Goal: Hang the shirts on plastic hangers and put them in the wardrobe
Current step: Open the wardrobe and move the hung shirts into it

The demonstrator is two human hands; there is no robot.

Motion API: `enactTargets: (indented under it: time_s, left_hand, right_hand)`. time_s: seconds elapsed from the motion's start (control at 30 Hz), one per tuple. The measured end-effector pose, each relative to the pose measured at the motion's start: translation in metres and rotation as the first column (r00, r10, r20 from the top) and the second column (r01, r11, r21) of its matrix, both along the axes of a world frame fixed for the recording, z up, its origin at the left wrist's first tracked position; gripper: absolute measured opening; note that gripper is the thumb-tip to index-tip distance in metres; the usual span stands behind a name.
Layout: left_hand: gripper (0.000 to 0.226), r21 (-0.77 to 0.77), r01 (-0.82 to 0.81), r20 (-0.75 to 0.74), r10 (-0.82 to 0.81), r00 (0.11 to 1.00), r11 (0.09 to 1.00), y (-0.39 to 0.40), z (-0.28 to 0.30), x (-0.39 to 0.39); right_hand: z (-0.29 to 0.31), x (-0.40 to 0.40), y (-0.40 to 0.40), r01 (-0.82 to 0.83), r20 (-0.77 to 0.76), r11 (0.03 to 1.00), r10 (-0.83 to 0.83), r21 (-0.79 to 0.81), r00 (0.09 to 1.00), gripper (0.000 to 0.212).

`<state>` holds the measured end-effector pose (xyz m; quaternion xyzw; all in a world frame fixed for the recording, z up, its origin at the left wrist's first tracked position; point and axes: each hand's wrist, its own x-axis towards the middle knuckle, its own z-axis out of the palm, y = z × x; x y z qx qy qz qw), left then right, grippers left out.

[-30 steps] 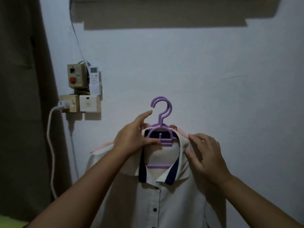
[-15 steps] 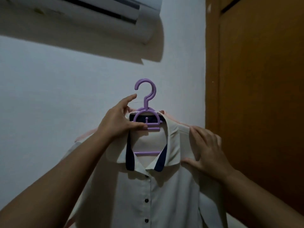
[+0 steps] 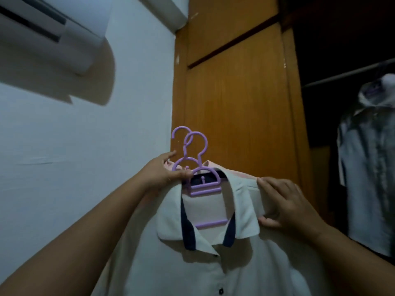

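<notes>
So the white button-up shirt with the navy-lined collar (image 3: 213, 263) is hanging on a purple plastic hanger (image 3: 205, 184), held up in the air just left of the brown wooden wardrobe (image 3: 235, 92). There's a second purple hook (image 3: 181, 135) right behind the first one, with a bit of pink fabric (image 3: 241, 173) peeking out behind the collar. Left hand (image 3: 164, 174) is pinching the hangers at the neck, just under the hooks, thumb in front and fingers curled behind. Right hand (image 3: 284, 204) is gripping the shirt's shoulder just right of the collar, fabric pinched between thumb and fingers. Deeper inside the wardrobe, to the right, a pale grey shirt (image 3: 369, 167) already hangs from the rail (image 3: 346, 74)
</notes>
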<state>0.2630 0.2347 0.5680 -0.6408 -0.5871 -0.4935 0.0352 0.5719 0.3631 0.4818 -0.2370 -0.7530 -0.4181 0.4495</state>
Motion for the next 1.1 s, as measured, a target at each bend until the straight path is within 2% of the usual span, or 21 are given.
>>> enactTargets:
  time_s: [0.1,0.2,0.4,0.6,0.7,0.83,1.1]
  left_hand:
    - [0.123,-0.028,0.048,-0.018,-0.049,0.999,0.998,0.029,0.014,0.012]
    - [0.115,-0.039,0.033,-0.08,-0.036,0.996,0.999,0.058,0.021,0.027]
    - [0.107,0.178,-0.111,-0.117,0.133,0.984,0.978,0.1,0.02,0.061]
    - [0.096,0.326,-0.072,-0.24,0.156,0.958,0.943,0.122,0.032,0.094]
    - [0.087,0.365,-0.026,-0.297,0.143,0.944,0.931,0.129,0.039,0.11]
    - [0.08,0.348,-0.054,-0.268,0.154,0.951,0.936,0.14,0.05,0.122]
    - [0.088,0.306,-0.088,-0.284,0.179,0.942,0.948,0.149,0.055,0.145]
  right_hand:
    - [0.001,0.056,0.008,0.153,0.002,0.988,-0.153,-0.007,0.988,0.085]
    - [0.004,0.102,0.005,0.26,-0.035,0.966,-0.26,-0.014,0.965,0.085]
    - [0.017,0.176,-0.013,0.447,-0.146,0.894,-0.447,-0.032,0.883,0.081]
    - [0.028,0.215,-0.047,0.593,-0.258,0.804,-0.58,-0.033,0.773,0.083]
    - [0.033,0.228,-0.063,0.659,-0.296,0.75,-0.642,-0.054,0.707,0.087]
    - [0.04,0.24,-0.085,0.721,-0.368,0.682,-0.705,-0.121,0.606,0.09]
    - [0.059,0.24,-0.12,0.792,-0.53,0.544,-0.774,-0.277,0.346,0.089]
